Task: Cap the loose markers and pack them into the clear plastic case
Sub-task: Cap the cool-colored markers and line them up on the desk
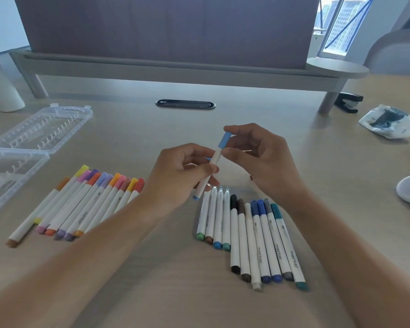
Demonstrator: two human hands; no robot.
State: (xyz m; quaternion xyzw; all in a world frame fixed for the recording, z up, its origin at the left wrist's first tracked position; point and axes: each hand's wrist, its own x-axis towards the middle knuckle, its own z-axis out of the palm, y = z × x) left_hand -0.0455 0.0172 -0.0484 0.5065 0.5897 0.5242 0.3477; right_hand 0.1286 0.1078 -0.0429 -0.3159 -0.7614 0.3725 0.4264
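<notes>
A light-blue marker [211, 168] is being held tilted above the middle of the surface [133, 138], its white barrel being gripped by the curled fingers of the left hand [182, 172] while its light-blue cap [224, 139] is being pinched between the thumb and forefinger of the right hand [260, 157]. Whether the cap is being fully seated cannot be told; a cap left half pressed is being judged the main risk, since it could be worked loose later in the case. Near the front edge, right of centre, four uncapped markers [216, 216] are being left with bare tips pointing away, touching a row of capped dark markers [263, 242]; their tips could be brushed by the right forearm passing just over them, so that ink is smeared or the markers are rolled out of line. No spare caps are being seen, so a mismatch of colours cannot be ruled out. Toward the left edge a fan of capped warm-coloured markers [88, 204] is lying partly under the left forearm, and could be scattered by a careless sweep. The clear plastic case [26, 147] is lying open at the far left edge, well apart from both hands, with no markers packed in it yet; a long reach across the fan is being called for.
</notes>
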